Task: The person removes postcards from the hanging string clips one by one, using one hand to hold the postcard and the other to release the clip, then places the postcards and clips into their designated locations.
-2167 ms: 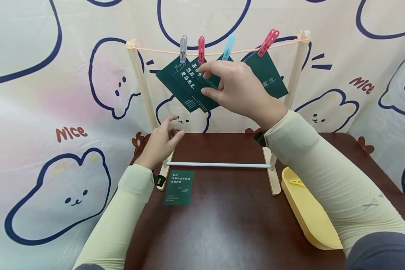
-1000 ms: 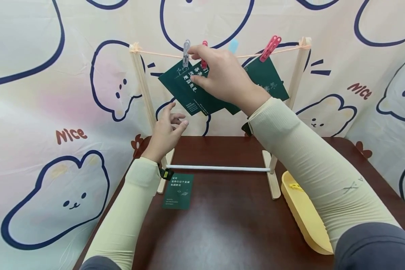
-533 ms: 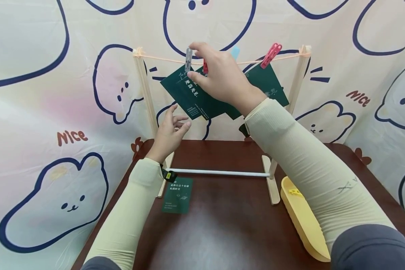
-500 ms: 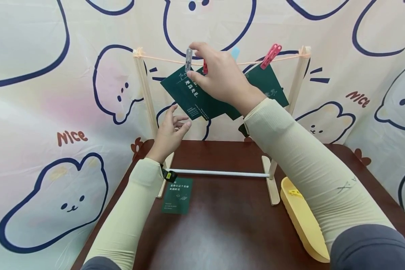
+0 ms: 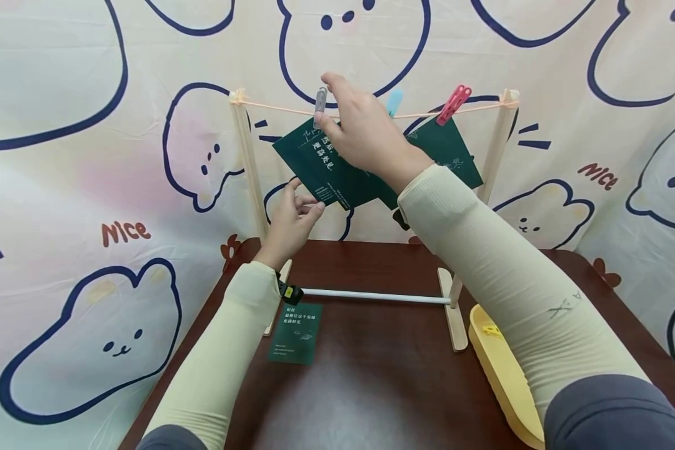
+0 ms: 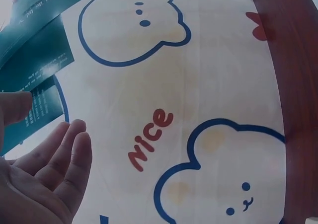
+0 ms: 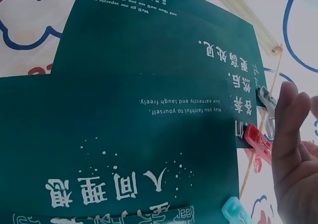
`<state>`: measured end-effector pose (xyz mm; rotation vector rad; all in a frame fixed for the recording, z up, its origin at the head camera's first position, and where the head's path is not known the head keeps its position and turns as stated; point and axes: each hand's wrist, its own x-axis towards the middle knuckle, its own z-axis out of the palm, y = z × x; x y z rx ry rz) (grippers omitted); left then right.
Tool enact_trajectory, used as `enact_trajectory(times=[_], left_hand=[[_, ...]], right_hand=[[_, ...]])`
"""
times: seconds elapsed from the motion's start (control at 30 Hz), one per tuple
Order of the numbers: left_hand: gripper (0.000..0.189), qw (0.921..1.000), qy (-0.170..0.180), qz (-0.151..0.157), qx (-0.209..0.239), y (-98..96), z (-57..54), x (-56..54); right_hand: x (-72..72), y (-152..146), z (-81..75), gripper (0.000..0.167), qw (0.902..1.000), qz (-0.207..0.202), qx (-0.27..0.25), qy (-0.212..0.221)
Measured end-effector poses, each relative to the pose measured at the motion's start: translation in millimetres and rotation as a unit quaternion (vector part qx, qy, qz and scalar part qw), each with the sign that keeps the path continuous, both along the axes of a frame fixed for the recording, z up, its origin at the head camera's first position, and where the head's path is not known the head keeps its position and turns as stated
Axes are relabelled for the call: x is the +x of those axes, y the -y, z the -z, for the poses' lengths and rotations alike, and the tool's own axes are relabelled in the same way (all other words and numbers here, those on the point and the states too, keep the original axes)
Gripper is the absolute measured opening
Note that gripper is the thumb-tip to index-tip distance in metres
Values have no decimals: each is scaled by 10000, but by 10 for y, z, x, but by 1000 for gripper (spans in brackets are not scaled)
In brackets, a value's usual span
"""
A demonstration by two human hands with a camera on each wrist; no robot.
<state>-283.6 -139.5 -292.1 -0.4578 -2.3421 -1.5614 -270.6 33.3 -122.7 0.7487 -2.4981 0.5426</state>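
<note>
Green cards hang by clothespins from a cord, corners down and overlapping. My right hand is raised at the grey clothespin on the leftmost card; its thumb overlaps the clip and its index finger extends above. In the right wrist view, a red clothespin and a light blue clothespin grip the neighbouring cards. Below the leftmost card, my left hand has its thumb at the card's bottom corner, other fingers loosely extended. Another card hangs from the pink clothespin at right.
The cord runs between two wooden posts, joined low down by a white rod. One green card lies on the brown table. A yellow tray holding a yellow clip stands at right.
My right hand has moved left along the cord to the grey clothespin. My left hand has risen to the leftmost card's lower corner. The head view has tilted upward.
</note>
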Motion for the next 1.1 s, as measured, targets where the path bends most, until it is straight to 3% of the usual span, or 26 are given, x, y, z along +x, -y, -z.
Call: enact_trajectory(times=[0.37, 0.67, 1.1], left_hand=[[68, 9999, -46, 99, 60, -46, -31, -45], [65, 9999, -145, -27, 12, -57, -119, -52], [65, 9999, -141, 20, 19, -59, -110, -70]], right_hand=[[-140, 56, -64, 59, 9992, 303, 191, 171], [-168, 44, -148, 56, 9989, 256, 375, 93], [-190, 104, -238, 58, 9963, 480, 672, 229]])
